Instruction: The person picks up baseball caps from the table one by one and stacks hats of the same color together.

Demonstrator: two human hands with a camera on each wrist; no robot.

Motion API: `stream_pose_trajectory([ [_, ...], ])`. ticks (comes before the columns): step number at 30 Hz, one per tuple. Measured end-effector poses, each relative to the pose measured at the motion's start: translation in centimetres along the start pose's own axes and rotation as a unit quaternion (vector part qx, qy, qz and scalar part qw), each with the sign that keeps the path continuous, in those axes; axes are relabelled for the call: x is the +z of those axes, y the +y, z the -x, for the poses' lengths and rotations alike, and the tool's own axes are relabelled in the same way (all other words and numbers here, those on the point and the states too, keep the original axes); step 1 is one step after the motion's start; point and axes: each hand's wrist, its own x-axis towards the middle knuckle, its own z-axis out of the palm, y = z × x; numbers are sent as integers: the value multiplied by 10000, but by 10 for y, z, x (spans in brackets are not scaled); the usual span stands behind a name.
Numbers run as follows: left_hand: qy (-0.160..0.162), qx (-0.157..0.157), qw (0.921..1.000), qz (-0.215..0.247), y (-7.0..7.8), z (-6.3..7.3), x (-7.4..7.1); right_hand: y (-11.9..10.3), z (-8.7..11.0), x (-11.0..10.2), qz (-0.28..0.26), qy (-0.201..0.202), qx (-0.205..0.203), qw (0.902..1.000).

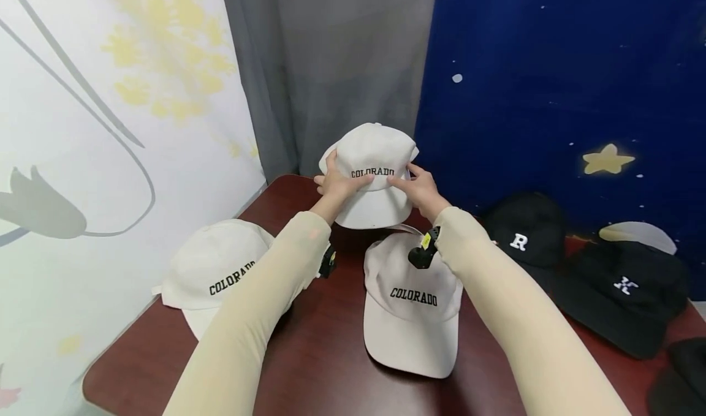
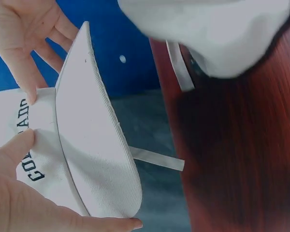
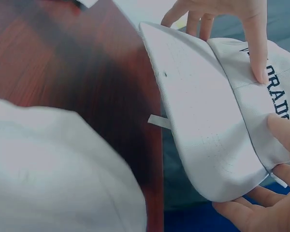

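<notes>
A white baseball cap (image 1: 375, 149) with COLORADO lettering is held up near the table's far edge, its brim tilted down towards me. My left hand (image 1: 337, 186) grips its left side, thumb on the front panel beside the lettering. On the other side my right hand (image 1: 423, 190) holds it the same way, and the two thumbs point at each other. The left wrist view shows a left finger stretched along the brim's edge, and a loose strap (image 2: 157, 158) sticking out past the brim. Below the hands, a second white COLORADO cap (image 1: 410, 336) lies on the table.
Another white COLORADO cap (image 1: 212, 266) sits at the left, partly behind my left sleeve. Black caps lie at the right, one with an R (image 1: 526, 220) and one with an X-like mark (image 1: 634, 281). Grey (image 1: 353, 48) and blue (image 1: 551, 97) curtains hang behind the reddish-brown table (image 1: 325, 355).
</notes>
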Motion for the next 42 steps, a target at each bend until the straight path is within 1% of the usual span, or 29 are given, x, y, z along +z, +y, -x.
stream_pose_trajectory([
  [3,-128,5,9999,0,7,3,4,2,2,-11,182,59,-25,9998],
  [8,-338,-22,9994,82,17,9,9,3,4,-26,264,212,-13,9994],
  [12,-477,-6,9988,71,20,14,14,9,6,-33,321,256,112,9991],
  [15,-577,-15,9983,46,19,19,17,15,9,-37,408,291,89,9987],
  [22,-770,-4,9970,92,14,28,21,28,21,-44,943,553,-314,9935],
  [27,-977,72,9952,19,10,38,20,36,33,-47,1281,719,-420,9883],
  [31,-1200,112,9927,22,2,46,22,48,43,-51,1521,800,-468,9840],
  [36,-1472,111,9890,25,-7,54,26,63,54,-54,1685,914,-629,9794],
  [39,-1639,214,9862,40,-12,58,28,72,59,-56,1727,982,-705,9775],
  [42,-1780,340,9834,-20,-19,61,29,82,65,-56,1719,979,-652,9781],
])
